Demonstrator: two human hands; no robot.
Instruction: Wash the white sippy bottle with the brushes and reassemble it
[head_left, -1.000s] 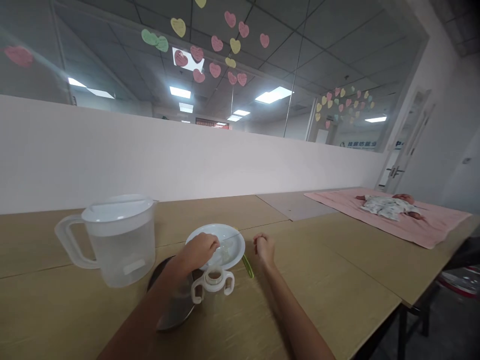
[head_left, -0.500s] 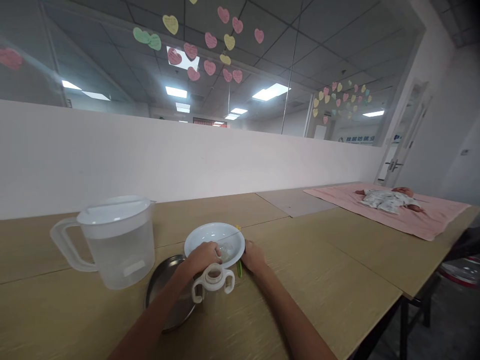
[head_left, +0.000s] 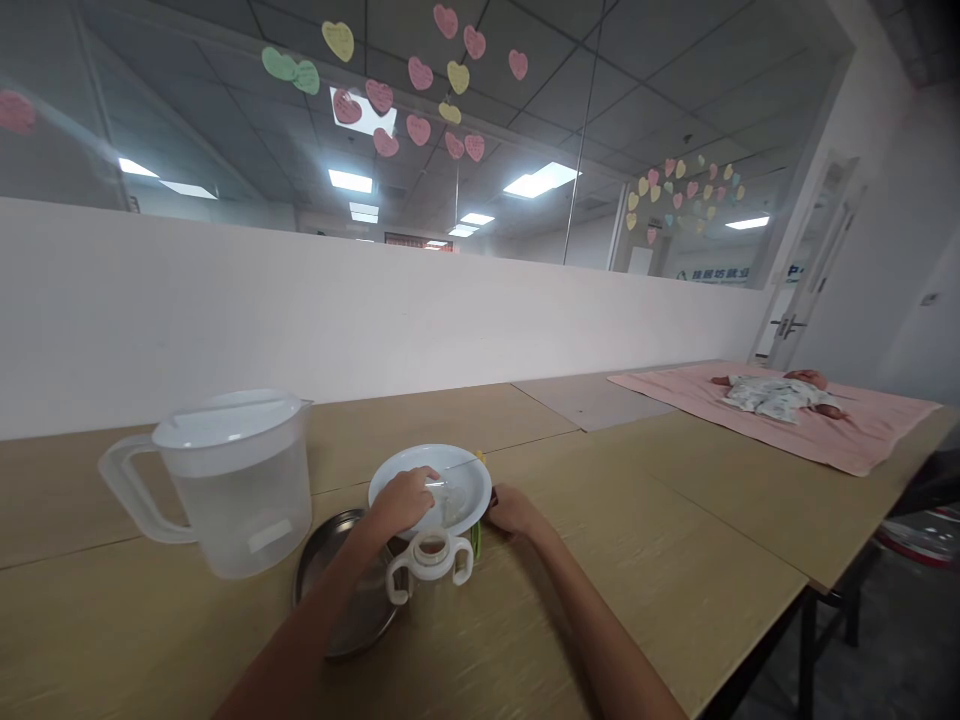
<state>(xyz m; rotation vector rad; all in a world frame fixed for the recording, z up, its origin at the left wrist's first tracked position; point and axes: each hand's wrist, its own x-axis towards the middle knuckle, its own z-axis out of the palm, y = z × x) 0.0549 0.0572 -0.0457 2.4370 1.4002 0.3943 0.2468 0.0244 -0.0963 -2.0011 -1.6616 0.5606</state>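
A white bowl (head_left: 390, 465) stands on the table with clear, glassy-looking pieces (head_left: 452, 505) in it. My left hand (head_left: 405, 498) reaches over its left side, fingers closed in a pinch; a shiny clear bit shows at the fingertips, too small to name. My right hand (head_left: 512, 508) is closed beside the bowl's right edge, and something small and dark shows at its fingertips. Between bowl and right hand lies a thin yellow-and-green item (head_left: 477, 542), partly hidden. In front of the bowl stands a clear bottle with a white two-handled collar (head_left: 431, 560), its top open.
A round metal tray (head_left: 360, 625) lies under my left forearm. At the left stands a big translucent pitcher (head_left: 240, 490) with a handle. A baby doll (head_left: 772, 397) lies on a pink cloth (head_left: 840, 450) at the far right. A white wall (head_left: 405, 320) runs behind the table.
My left hand has risen slightly within the bowl, showing more of the clear pieces. The right hand has shifted slightly away from the bowl's rim.
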